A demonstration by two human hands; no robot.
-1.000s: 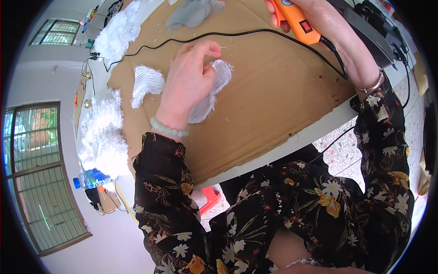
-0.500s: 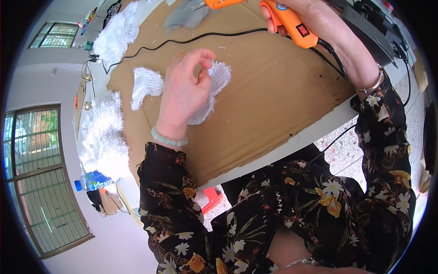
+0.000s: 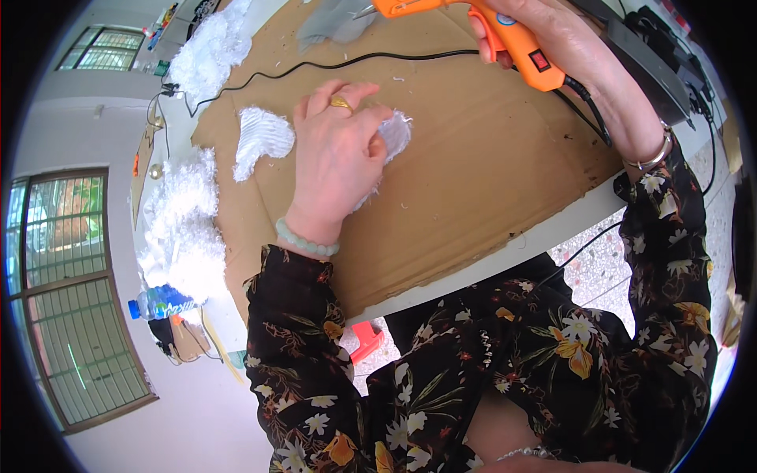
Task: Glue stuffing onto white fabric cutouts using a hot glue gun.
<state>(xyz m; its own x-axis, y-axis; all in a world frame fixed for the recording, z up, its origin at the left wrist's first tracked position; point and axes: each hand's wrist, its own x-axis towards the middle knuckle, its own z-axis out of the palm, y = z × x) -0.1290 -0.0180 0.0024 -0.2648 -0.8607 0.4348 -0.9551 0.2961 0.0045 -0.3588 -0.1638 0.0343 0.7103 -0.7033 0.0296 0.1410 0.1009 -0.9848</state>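
Note:
My right hand grips an orange hot glue gun, its metal tip pointing left near the table's far side. Its fingers wrap the handle and trigger. Lower and to the left, my left hand is closed, with bent fingers and thumb on a white frayed-edge fabric piece that lies on the cardboard. The hand covers much of this piece, and the fingertips are partly hidden. Just left of that hand rests a second white ribbed piece, untouched.
White fluffy material is heaped at the far left and near left. A black cord crosses the cardboard. Beyond it lies sheer grey fabric. A water bottle sits by the left edge; a dark box stands at right.
My left hand has turned and lowered over the white fabric piece, covering more of it. The glue gun stays in my right hand. The whole view has shifted slightly.

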